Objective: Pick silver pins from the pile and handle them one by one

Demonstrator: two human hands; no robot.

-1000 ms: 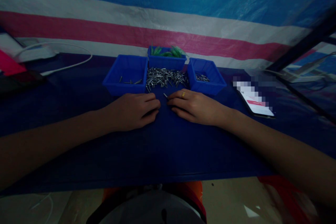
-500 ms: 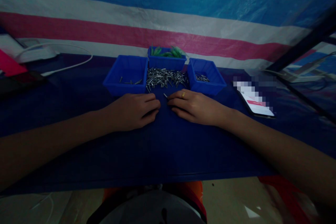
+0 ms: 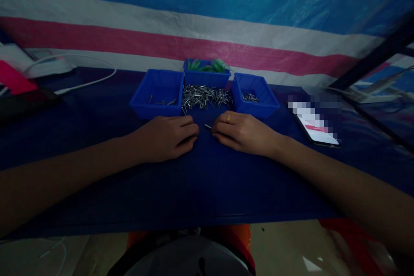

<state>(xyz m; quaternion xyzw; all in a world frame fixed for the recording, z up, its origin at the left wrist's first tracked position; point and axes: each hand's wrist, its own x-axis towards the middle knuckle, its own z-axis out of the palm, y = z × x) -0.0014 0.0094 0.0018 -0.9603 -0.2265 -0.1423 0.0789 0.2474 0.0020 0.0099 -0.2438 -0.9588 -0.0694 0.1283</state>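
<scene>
My right hand (image 3: 241, 132), with a yellow ring on one finger, rests on the blue table with its fingers curled. A short silver metal pin (image 3: 208, 126) pokes out from its fingertips, pointing left. Facing it across a small gap, my left hand (image 3: 168, 138) lies on the table, fingers bent and pressed together. Its fingertips are turned down, so I cannot see whether anything is in them. Just beyond both hands is a loose heap of similar metal pins (image 3: 207, 96).
A blue bin (image 3: 139, 100) at left holds a few pins; another blue bin (image 3: 271, 100) at right holds several. Behind the heap, a third bin (image 3: 207, 78) contains green items in clear plastic. A lit phone (image 3: 315, 125) lies right; a white cable (image 3: 97, 81) curves at far left.
My right fingers have drawn back slightly and curled more, and the pin has moved a little right and down, lying flatter. My left hand has stayed put. The view has shifted slightly.
</scene>
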